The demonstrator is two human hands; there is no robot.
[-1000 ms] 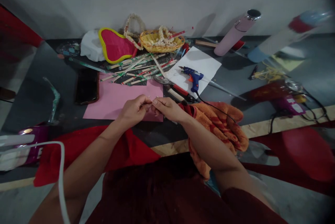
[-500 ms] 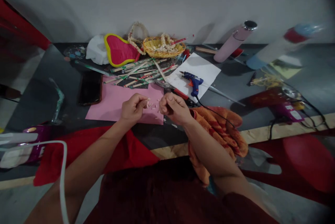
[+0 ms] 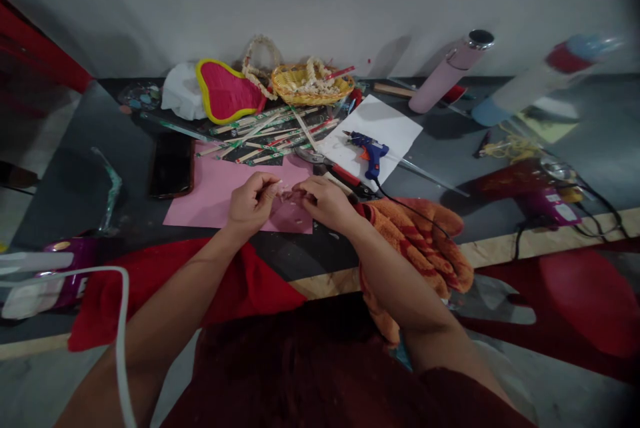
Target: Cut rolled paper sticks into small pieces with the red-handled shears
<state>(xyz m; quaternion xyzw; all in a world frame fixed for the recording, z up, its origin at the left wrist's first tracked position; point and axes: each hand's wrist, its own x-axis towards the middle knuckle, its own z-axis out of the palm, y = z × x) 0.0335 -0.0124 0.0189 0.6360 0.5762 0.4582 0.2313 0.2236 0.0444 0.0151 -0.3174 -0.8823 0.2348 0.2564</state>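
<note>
Above the pink sheet [image 3: 215, 188], my left hand [image 3: 253, 201] is pinched closed on something small and pale that I cannot make out. My right hand [image 3: 325, 200] reaches in from the other side, its fingertips nearly at the left ones and low over the paper. Whether it grips anything is too blurred to see. A few small pale bits [image 3: 299, 220] lie on the sheet under the hands. Behind the right hand are red-handled pliers [image 3: 345, 175] and a blue glue gun [image 3: 371, 153] resting on white paper [image 3: 397, 123].
Printed wooden sticks [image 3: 270, 135] lie piled behind the sheet, before a yellow wicker basket [image 3: 313, 91] and a pink-and-yellow padded shape [image 3: 227, 95]. A phone [image 3: 173, 165] is at left. An orange towel [image 3: 420, 235] hangs over the front edge. Two bottles, one pink [image 3: 445, 78], stand at right.
My right hand has turned from a loose curl, and its fingers now stretch left towards my left fingertips. The left hand keeps its pinch. The view has shifted slightly.
</note>
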